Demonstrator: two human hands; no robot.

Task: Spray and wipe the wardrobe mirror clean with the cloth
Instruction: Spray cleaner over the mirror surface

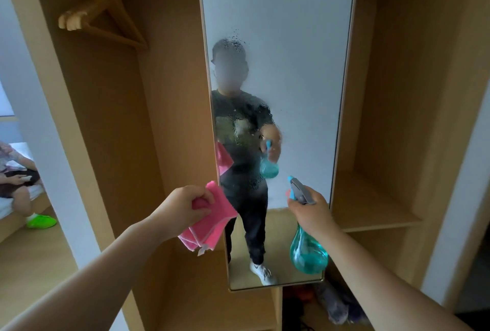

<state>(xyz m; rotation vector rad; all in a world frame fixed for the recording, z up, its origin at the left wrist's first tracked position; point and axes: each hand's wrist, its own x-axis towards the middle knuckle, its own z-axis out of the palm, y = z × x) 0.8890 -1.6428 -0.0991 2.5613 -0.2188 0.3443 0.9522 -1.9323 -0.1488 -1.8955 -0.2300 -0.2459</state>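
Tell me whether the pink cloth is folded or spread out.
Folded. The pink cloth hangs in stacked layers from the left hand, which grips its top; several layered edges show at its lower corner.

Mirror (291, 25) on the wardrobe (397, 92), hangers (100, 17) in the bay (119, 131) to its left, cloth (212, 222) left of spray bottle (307, 251).
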